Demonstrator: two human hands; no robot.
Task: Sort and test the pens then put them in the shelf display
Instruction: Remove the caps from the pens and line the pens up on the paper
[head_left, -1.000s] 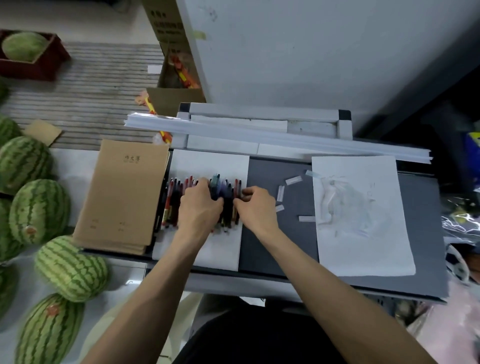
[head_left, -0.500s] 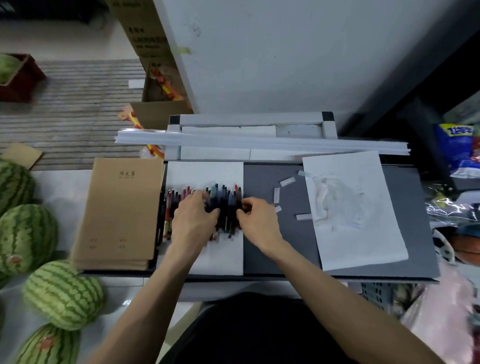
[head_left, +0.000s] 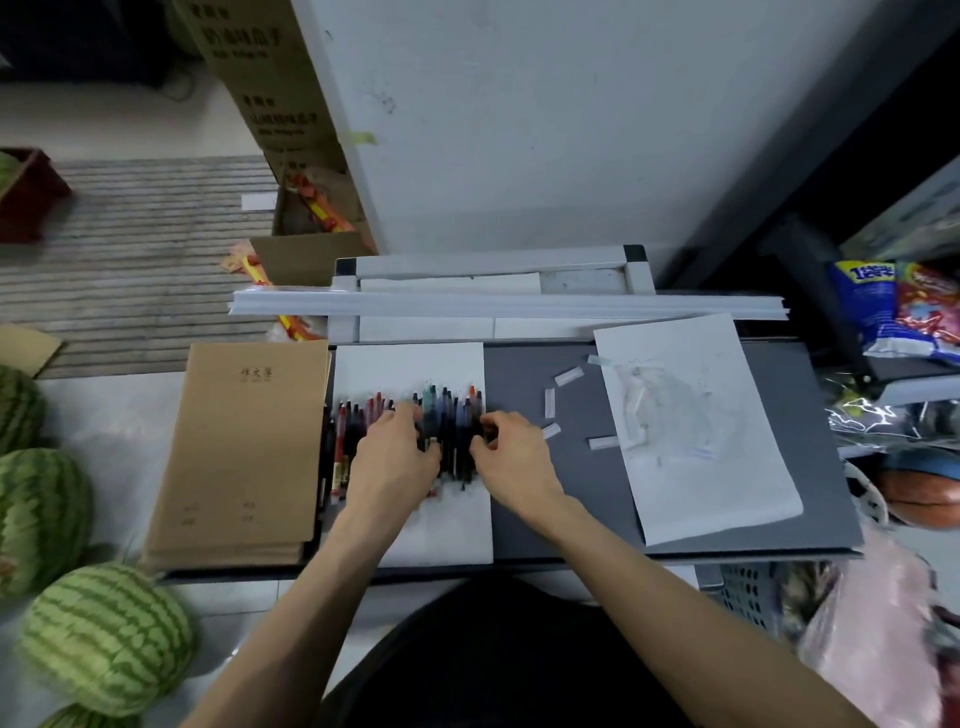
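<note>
Several pens (head_left: 451, 431) in red, black, blue and teal lie side by side on a white sheet (head_left: 410, 366) on a grey board (head_left: 524, 499). My left hand (head_left: 393, 457) rests on the left part of the row, its fingertips on the dark pens in the middle. At the row's right edge my right hand (head_left: 511, 457) touches the outermost pens with curled fingers. More red and black pens (head_left: 343, 441) show to the left of my left hand. A scribbled test sheet (head_left: 696, 426) lies to the right on the board.
A stack of brown notebooks (head_left: 244, 447) sits left of the pens. Small white paper slips (head_left: 568, 375) lie on the board between the sheets. Long white shelf rails (head_left: 509, 304) run along the back. Watermelons (head_left: 106, 636) lie on the floor at left, snack bags (head_left: 904, 312) at right.
The camera has shifted, so the scene sits lower and left in view. Both hands stay on the row of pens, the right hand's fingers slightly shifted at the row's right edge.
</note>
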